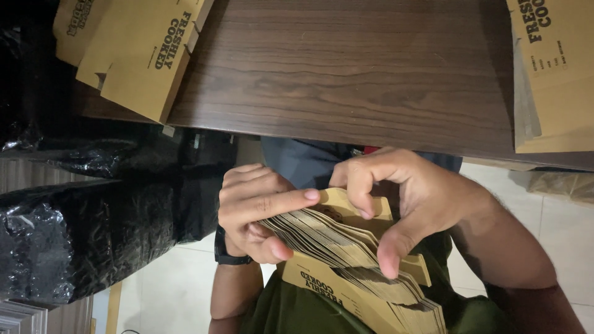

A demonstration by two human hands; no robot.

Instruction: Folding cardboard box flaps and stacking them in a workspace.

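Observation:
Both my hands hold a thick fanned stack of flat brown cardboard packets (346, 256) with dark print, just below the table edge and over my lap. My left hand (257, 213), with a black watch on its wrist, grips the stack's left end, its index finger stretched across the top packet. My right hand (402, 198) is curled over the stack from the right. Its fingertips press on the top packet and its thumb rests against the fanned edges.
A dark wooden table (346, 74) fills the top. More flat brown packets lie on it at the top left (142, 49) and top right (557, 68). A bulky black plastic bag (80, 229) sits at the left, on pale floor tiles (167, 284).

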